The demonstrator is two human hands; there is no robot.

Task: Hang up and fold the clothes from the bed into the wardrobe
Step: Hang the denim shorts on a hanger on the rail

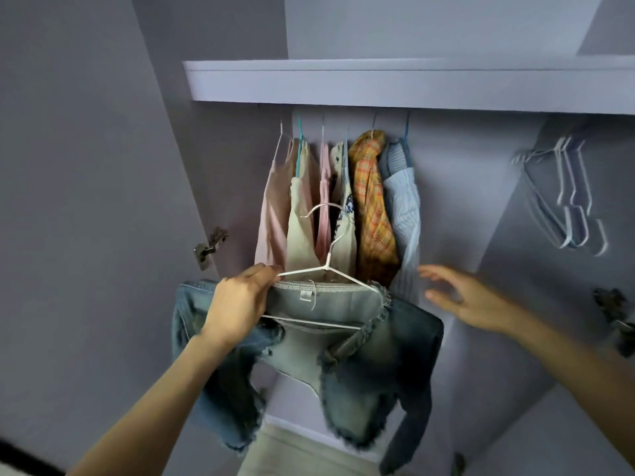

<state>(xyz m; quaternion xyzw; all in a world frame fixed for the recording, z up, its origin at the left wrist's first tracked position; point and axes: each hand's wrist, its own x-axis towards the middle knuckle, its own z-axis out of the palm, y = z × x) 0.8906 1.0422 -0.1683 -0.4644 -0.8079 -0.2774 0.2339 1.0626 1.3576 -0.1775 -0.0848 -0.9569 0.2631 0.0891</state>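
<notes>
A faded denim jacket (360,372) with frayed edges hangs on a white wire hanger (330,266), held up in front of the open wardrobe. My left hand (237,304) grips the hanger's left shoulder together with the jacket. My right hand (460,297) is free, fingers spread, to the right of the jacket near a pale blue striped shirt (405,207). Several garments hang under the wardrobe shelf (378,84): pink and cream tops (288,214), a patterned piece, and an orange plaid shirt (371,201).
Several spare white hangers (567,197) hang in the right compartment. Door hinges sit on the left (209,247) and on the right (615,310). The wardrobe's walls are lilac. A light floor strip shows below the jacket.
</notes>
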